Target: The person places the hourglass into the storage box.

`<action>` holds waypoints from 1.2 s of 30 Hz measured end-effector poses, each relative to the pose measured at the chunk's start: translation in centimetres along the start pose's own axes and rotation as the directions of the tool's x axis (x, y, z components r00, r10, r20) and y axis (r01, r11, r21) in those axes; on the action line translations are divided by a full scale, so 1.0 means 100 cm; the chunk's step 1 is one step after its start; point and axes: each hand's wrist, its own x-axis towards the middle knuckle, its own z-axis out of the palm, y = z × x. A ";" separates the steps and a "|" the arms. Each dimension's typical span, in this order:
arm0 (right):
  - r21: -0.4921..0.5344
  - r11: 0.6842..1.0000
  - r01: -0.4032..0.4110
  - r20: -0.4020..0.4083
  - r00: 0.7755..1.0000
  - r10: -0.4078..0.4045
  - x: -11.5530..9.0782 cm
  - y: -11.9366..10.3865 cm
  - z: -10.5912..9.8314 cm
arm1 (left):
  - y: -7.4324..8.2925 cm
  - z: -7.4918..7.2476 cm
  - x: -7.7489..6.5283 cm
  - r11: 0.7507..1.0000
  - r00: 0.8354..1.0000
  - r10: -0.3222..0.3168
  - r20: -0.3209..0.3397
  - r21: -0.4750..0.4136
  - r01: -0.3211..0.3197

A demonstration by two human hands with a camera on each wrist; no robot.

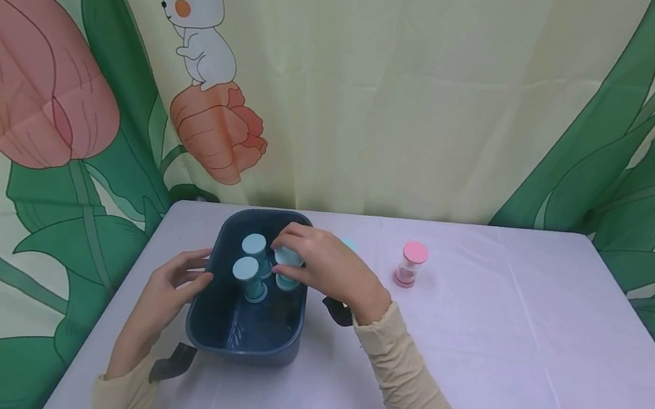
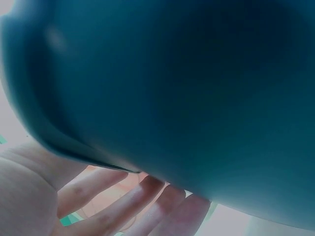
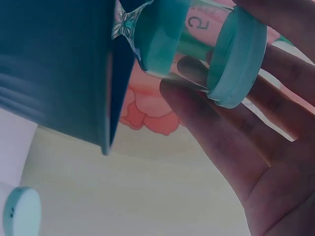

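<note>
A dark blue plastic bin (image 1: 242,351) sits on the table with several teal sand timers inside. Two of them, a rear sand timer (image 1: 254,244) and a front sand timer (image 1: 247,268), stand upright. My right hand (image 1: 323,262) reaches over the right rim and grips another teal-capped sand timer (image 3: 236,59) near its cap. In the right wrist view this timer has a clear glass body marked 5 and teal sand, its lower end hidden by the bin wall. My left hand (image 1: 173,284) touches the bin's left side, fingers (image 2: 142,196) fairly straight against the outer wall.
A pink sand timer (image 1: 411,264) stands upright on the white-covered table (image 1: 468,358), right of the bin. Another teal-capped timer (image 3: 25,212) stands outside the bin, mostly hidden behind my right hand in the head view. A printed curtain (image 1: 407,105) hangs behind the table.
</note>
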 end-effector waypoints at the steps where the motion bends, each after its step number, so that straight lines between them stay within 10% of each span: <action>1: -0.003 1.000 -0.004 0.005 1.000 0.004 0.000 0.000 0.002 | 0.000 0.000 0.000 1.000 1.000 0.002 0.001 0.000 -0.002; 36: -0.157 0.985 -0.066 0.209 0.973 0.098 0.015 0.008 0.044 | -0.001 0.000 0.001 1.000 1.000 -0.020 0.000 -0.009 0.020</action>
